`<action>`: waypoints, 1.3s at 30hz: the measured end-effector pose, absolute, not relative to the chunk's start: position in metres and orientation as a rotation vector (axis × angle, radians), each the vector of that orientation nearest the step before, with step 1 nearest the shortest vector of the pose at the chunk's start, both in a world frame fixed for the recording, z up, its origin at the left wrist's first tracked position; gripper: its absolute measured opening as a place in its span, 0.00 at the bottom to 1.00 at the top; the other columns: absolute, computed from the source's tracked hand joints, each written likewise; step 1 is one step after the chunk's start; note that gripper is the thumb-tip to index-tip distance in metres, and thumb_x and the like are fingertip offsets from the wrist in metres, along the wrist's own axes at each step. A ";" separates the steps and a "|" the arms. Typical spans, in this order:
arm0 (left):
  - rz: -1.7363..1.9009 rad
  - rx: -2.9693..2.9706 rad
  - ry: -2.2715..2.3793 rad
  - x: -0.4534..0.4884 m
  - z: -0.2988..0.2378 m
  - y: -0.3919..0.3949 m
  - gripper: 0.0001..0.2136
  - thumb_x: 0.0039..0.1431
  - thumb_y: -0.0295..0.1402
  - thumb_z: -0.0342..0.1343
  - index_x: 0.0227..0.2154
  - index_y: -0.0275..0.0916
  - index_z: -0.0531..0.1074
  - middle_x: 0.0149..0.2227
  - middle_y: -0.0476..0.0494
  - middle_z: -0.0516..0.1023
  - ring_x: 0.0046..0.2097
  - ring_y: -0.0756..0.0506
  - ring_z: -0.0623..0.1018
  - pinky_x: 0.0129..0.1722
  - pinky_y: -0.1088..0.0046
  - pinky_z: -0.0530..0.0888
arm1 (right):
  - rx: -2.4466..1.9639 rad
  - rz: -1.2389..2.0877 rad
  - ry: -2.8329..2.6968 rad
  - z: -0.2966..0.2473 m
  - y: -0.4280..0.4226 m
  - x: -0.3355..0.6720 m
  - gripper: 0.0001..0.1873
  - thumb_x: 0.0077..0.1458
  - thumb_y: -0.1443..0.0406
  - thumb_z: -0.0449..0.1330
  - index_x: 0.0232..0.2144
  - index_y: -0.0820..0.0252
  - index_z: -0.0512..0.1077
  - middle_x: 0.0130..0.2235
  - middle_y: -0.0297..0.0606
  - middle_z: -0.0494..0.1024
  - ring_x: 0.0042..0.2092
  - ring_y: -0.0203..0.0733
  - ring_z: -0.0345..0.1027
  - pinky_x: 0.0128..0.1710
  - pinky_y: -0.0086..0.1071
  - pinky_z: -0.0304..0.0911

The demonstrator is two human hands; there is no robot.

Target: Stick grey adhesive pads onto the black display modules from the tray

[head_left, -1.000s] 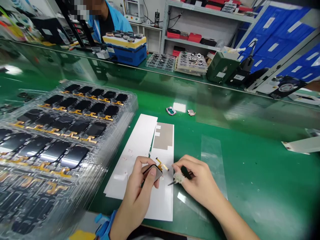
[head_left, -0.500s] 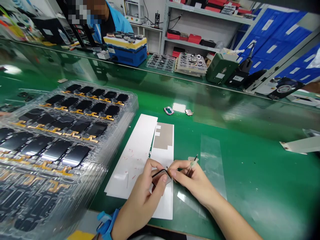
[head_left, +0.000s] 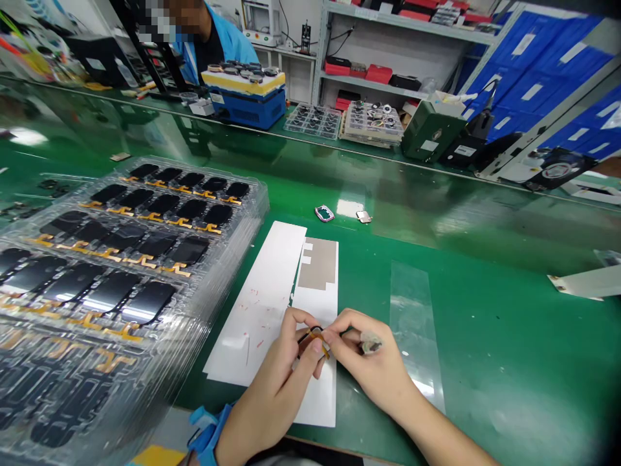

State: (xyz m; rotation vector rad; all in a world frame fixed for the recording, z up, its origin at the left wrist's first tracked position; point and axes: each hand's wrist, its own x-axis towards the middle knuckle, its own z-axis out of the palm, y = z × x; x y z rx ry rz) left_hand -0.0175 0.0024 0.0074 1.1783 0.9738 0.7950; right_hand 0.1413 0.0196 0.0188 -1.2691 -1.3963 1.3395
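Note:
My left hand (head_left: 284,378) pinches a small dark screen module (head_left: 310,340) with an orange flex cable, holding it just above the white backing sheets (head_left: 264,301). My right hand (head_left: 366,362) is closed too: its fingertips press on the module's flex cable while it keeps black tweezers (head_left: 369,345) tucked in the fingers. Both hands meet over the right-hand sheet, which carries a grey adhesive patch (head_left: 317,262). A blue strap (head_left: 206,430) circles my left wrist.
Stacked clear trays (head_left: 121,259) of dark screen modules fill the left. A clear film strip (head_left: 412,317) lies right of my hands. Two small parts (head_left: 325,213) sit farther back on the green belt. A person in blue sits across by a blue-and-yellow box (head_left: 247,94).
My right hand closed in from the right and its fingertips now touch the module in my left hand. The tweezers swung from pointing at the module to tucked back in the hand.

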 end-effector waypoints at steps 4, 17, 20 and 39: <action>0.796 1.190 0.972 -0.017 0.006 0.003 0.09 0.71 0.43 0.37 0.42 0.45 0.55 0.28 0.54 0.62 0.32 0.48 0.65 0.36 0.69 0.65 | -1.270 1.312 -1.418 0.020 0.019 0.141 0.10 0.55 0.61 0.62 0.25 0.60 0.71 0.24 0.35 0.75 0.25 0.37 0.70 0.21 0.26 0.59; 0.825 1.304 1.022 -0.016 0.007 0.004 0.06 0.72 0.38 0.38 0.40 0.44 0.56 0.28 0.54 0.63 0.30 0.49 0.66 0.32 0.72 0.64 | -1.283 1.258 -1.393 0.016 0.025 0.149 0.18 0.59 0.53 0.58 0.27 0.60 0.72 0.24 0.31 0.66 0.24 0.33 0.58 0.23 0.28 0.56; 0.791 1.479 1.104 -0.017 0.011 0.007 0.08 0.73 0.36 0.36 0.38 0.43 0.58 0.31 0.50 0.69 0.34 0.48 0.71 0.36 0.69 0.67 | -1.229 1.057 -1.325 0.015 0.036 0.160 0.22 0.64 0.51 0.51 0.27 0.59 0.73 0.32 0.36 0.68 0.33 0.37 0.64 0.33 0.30 0.61; 0.616 2.349 1.205 -0.020 -0.008 0.047 0.14 0.70 0.25 0.39 0.54 0.40 0.60 0.57 0.39 0.74 0.64 0.41 0.65 0.63 0.47 0.55 | -1.297 1.219 -0.969 -0.032 0.100 0.168 0.13 0.63 0.61 0.59 0.46 0.63 0.70 0.43 0.38 0.75 0.39 0.39 0.73 0.38 0.37 0.72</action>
